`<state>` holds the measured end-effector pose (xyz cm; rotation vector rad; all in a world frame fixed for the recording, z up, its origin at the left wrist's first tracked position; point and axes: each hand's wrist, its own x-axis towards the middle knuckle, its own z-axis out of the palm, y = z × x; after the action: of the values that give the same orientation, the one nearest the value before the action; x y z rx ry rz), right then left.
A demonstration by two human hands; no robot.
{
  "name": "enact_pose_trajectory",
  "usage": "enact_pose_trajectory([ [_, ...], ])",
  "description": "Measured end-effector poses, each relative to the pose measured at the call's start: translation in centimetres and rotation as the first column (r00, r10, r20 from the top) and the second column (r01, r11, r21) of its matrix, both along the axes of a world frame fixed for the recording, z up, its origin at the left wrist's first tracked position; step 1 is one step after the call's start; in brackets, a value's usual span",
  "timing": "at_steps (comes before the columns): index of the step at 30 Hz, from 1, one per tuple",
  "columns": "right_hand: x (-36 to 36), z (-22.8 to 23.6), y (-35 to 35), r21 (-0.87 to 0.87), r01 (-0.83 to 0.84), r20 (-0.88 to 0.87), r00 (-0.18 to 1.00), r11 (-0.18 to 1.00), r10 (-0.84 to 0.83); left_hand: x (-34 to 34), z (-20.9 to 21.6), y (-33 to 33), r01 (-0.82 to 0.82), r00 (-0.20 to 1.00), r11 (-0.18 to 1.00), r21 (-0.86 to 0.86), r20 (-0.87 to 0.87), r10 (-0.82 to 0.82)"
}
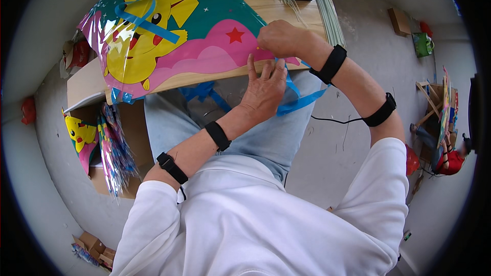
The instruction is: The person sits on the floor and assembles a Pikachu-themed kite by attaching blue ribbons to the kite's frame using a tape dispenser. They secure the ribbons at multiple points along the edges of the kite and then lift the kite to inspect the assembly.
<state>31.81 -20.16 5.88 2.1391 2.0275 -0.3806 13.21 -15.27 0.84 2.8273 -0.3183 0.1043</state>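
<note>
Small workshop, by the look: bare grey floor; wooden table bearing a printed plastic sheet, bundled thin sticks at far right; open carton with bunched printed plastic on the left; more cartons near left; another person in red on the right.

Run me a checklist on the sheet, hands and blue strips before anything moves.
1. Teal-and-pink printed plastic sheet lying on the pale wooden table: ok.
2. Left hand at the sheet's near edge: ok.
3. Right hand closed on something: cannot tell, its fingertips are hidden.
4. No loose strip on top of the sheet: not ok, a looped shiny blue strip lies across it.
5. Second blue strip fully on the table: not ok, it hangs over the lap.
6. Thin pale rods apart from the sheet: ok.
</note>
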Motion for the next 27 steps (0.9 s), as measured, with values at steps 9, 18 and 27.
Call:
enact_pose_trajectory([
  [9,-0.2,-0.4,0.3,-0.009,0.040,0.041,0.998,0.999,-0.039,0.1,-0.2,0.2,0.008,1.000,1.000,-0.002,-0.008,-0.008],
  [18,0.8,-0.4,-0.3,0.218,0.426,0.052,0.894,0.878,-0.446,0.1,-0.1,0.3,0.028,1.000,0.999,0.027,-0.001,-0.028],
  [27,-1.8,-3.7,-3.8,0.073,0.878,-0.344,0.468,0.474,-0.814,0.1,-0.4,0.1,0.036,0.998,0.999,0.038,0.041,-0.038],
])
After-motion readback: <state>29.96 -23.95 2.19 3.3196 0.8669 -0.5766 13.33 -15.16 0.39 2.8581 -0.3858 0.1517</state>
